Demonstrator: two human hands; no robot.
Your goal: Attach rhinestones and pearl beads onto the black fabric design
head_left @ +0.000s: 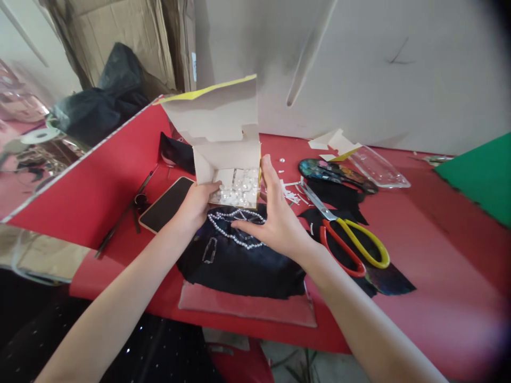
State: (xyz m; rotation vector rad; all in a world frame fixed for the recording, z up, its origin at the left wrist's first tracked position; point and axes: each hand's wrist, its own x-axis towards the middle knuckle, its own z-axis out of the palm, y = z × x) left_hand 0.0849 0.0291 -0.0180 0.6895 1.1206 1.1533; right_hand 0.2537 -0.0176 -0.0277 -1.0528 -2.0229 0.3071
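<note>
A small cardboard box (227,158) with yellow edges stands with its lid raised, tilted so that its inside shows. White pearl beads (243,189), apparently in clear bags, lie in it. My left hand (196,205) grips its left side, thumb over the front rim. Along the right wall stretch the fingers of my right hand (279,213), with its thumb held well apart; whether they press on the box is unclear. Below it, a string of pearly beads (239,244) and a thin, clear-looking rectangular piece (209,250) lie on black cloth (243,274).
Scissors (335,218) with red and yellow handles lie at the right, among paper scraps (293,194) and dark fabric pieces. Behind them is a clear plastic tray (379,165). A dark phone-like slab (167,205) lies at the left by a red panel (104,175). A green panel (483,175) stands far right.
</note>
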